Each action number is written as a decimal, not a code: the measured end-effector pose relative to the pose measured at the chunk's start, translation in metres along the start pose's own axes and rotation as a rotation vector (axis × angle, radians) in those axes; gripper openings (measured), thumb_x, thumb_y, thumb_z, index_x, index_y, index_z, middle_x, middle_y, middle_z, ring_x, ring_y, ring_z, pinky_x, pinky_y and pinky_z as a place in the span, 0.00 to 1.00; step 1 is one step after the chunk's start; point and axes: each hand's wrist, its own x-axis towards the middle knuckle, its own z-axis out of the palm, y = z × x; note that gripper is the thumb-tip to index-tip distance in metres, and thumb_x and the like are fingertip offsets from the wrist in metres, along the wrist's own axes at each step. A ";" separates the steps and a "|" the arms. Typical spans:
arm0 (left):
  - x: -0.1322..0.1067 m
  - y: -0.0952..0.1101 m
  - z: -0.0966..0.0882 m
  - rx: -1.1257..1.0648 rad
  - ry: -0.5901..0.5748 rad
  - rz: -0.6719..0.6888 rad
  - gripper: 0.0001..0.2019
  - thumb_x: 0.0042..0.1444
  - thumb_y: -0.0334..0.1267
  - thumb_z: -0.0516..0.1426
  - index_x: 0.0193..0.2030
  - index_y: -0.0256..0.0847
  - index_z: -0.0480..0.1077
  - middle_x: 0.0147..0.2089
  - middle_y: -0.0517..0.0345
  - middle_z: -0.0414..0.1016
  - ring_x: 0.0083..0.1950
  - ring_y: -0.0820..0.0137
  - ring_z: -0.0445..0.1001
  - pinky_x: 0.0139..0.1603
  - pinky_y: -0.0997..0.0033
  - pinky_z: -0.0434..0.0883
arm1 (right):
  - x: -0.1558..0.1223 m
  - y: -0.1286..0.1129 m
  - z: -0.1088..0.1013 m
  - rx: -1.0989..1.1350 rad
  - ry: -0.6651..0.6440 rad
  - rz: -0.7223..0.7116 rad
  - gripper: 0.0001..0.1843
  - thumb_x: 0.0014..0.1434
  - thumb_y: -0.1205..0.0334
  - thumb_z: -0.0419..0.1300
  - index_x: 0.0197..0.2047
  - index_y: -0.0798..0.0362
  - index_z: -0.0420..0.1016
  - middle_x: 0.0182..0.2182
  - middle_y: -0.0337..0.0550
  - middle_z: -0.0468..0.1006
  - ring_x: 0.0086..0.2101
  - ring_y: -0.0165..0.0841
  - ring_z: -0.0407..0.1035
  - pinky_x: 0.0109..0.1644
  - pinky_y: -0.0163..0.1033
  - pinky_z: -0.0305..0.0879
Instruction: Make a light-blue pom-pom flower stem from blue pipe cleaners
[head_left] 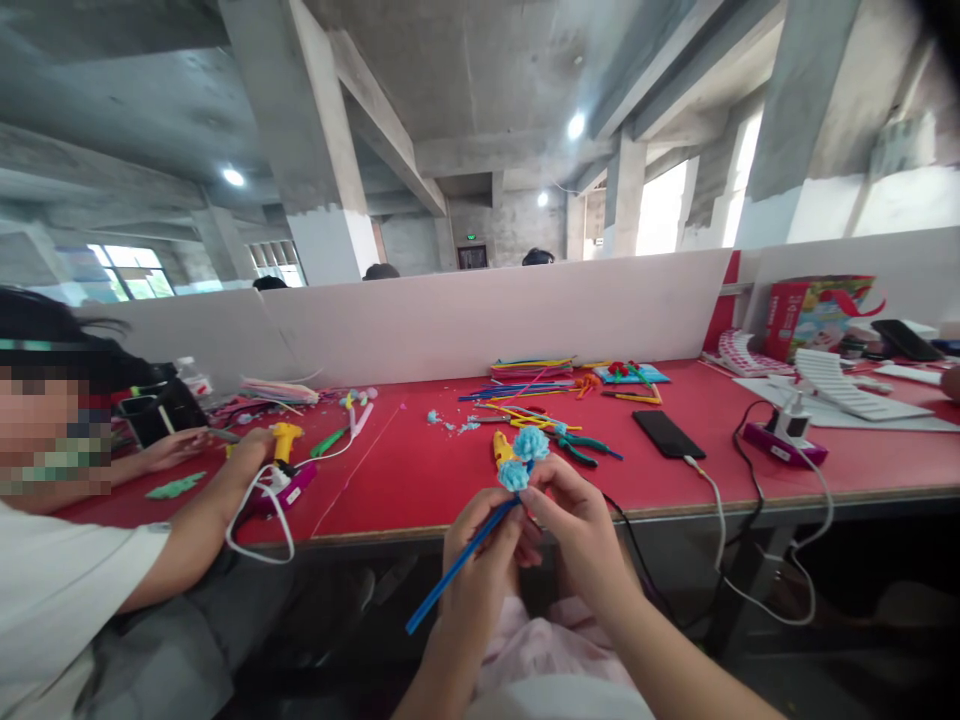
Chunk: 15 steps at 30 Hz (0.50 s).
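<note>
Above my lap, my left hand (480, 545) is closed around a dark blue pipe-cleaner stem (442, 592), which slants down to the left. Two fluffy light-blue pompom blossoms, an upper one (532, 443) and a lower one (514, 475), top it. My right hand (574, 510) pinches just below the blossoms, its fingertips meeting the left ones; the exact join is hidden. Behind the blossoms on the table lie a yellow tool (501, 449), partly covered, and teal-handled pliers (589, 447).
Pipe cleaners (529, 370) lie at the back of the red table (420, 470), below a white partition (480, 320). A charging phone (667, 434) and purple power strip (784, 442) sit right, with cables over the edge. At left, a co-worker's arm (202, 525) is near a yellow glue gun (285, 440).
</note>
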 end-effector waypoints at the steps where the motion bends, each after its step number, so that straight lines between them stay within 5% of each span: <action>1: 0.000 0.002 0.000 0.011 0.018 0.029 0.04 0.52 0.37 0.59 0.33 0.40 0.73 0.25 0.61 0.74 0.24 0.74 0.72 0.27 0.78 0.69 | 0.001 -0.002 -0.001 -0.014 -0.011 -0.011 0.06 0.54 0.61 0.59 0.27 0.51 0.66 0.25 0.37 0.65 0.28 0.31 0.61 0.34 0.36 0.59; 6: 0.000 0.009 -0.001 0.169 0.153 0.246 0.03 0.51 0.33 0.59 0.33 0.40 0.73 0.34 0.57 0.76 0.35 0.70 0.74 0.38 0.75 0.69 | 0.006 -0.013 -0.004 -0.154 -0.057 -0.065 0.05 0.52 0.69 0.57 0.26 0.52 0.66 0.25 0.35 0.64 0.30 0.30 0.58 0.36 0.34 0.56; 15: 0.008 -0.002 -0.003 0.388 0.119 0.379 0.03 0.52 0.32 0.56 0.33 0.39 0.71 0.32 0.56 0.73 0.33 0.70 0.72 0.36 0.75 0.69 | 0.009 -0.017 -0.005 -0.259 -0.039 -0.052 0.07 0.50 0.72 0.56 0.23 0.53 0.63 0.23 0.34 0.62 0.29 0.29 0.58 0.34 0.34 0.54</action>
